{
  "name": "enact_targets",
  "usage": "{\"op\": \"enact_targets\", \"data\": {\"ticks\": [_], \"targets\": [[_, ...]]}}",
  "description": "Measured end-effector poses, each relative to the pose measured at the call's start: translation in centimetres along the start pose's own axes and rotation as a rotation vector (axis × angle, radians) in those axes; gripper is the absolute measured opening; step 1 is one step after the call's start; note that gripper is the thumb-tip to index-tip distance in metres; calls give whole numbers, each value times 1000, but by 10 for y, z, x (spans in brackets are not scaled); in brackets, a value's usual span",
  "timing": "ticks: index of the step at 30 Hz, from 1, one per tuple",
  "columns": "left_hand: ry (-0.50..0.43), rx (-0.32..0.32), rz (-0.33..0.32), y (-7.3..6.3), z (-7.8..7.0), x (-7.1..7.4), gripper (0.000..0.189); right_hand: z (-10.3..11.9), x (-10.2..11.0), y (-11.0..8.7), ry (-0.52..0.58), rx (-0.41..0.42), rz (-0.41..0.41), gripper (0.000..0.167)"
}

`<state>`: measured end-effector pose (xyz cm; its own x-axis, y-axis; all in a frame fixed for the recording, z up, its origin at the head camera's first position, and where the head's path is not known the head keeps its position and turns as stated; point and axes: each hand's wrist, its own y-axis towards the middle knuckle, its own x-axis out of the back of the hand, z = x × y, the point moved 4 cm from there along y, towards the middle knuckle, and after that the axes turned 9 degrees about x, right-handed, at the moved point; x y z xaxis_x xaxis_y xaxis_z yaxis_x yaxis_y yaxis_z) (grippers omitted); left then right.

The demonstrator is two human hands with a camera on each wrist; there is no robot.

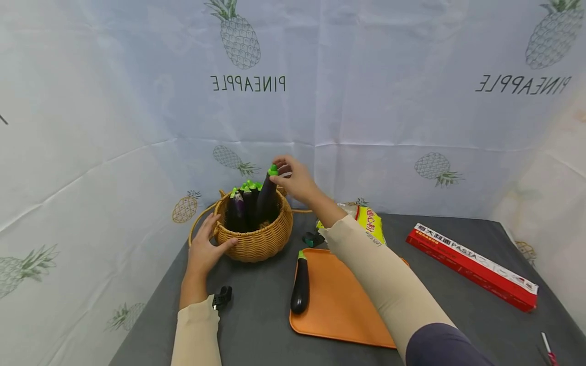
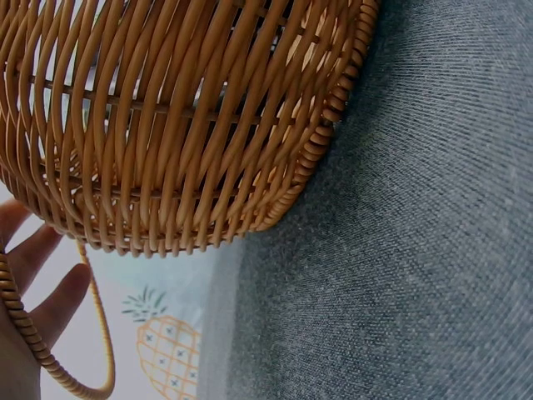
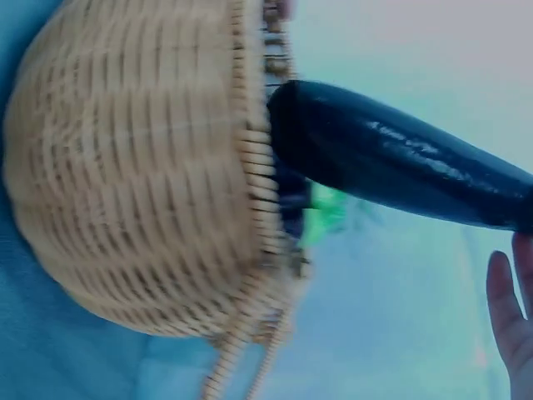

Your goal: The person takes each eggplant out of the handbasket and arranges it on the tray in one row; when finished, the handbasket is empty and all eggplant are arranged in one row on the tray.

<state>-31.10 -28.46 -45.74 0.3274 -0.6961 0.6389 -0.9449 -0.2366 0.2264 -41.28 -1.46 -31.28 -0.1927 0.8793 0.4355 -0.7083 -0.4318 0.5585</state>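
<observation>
A brown wicker basket (image 1: 253,246) holds several eggplants (image 1: 238,204) standing with their green stems up. At the stem end, my right hand (image 1: 295,179) pinches a dark eggplant (image 3: 400,154), which leans at the rim. In the right wrist view its rounded lower end is at the basket's opening. My left hand (image 1: 204,251) rests against the left side of the basket, thumb along the front and fingers by the rim. The basket's thin handle (image 2: 102,333) crosses near the left palm in the left wrist view. Another eggplant (image 1: 300,285) lies on an orange tray (image 1: 341,305).
Behind the tray, partly hidden by my right arm, is a yellow bag (image 1: 372,223). A small dark-green object (image 1: 313,239) sits beside it. At the right lie a red pasta box (image 1: 471,267) and a red-and-white stick (image 1: 548,348). Pineapple-print cloth (image 1: 366,112) hangs behind the table.
</observation>
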Motion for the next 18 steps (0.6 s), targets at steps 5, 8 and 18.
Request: {"op": "enact_targets", "data": {"ticks": [5,8,18], "targets": [[11,17,3,1,2,0,90,17,30,-5,49,83,-120,37],[15,25,7,0,3,0,90,23,44,-13,57,115,-161,37],[0,23,6,1,1,-2,90,3,70,-66,72,42,-230,37]]}}
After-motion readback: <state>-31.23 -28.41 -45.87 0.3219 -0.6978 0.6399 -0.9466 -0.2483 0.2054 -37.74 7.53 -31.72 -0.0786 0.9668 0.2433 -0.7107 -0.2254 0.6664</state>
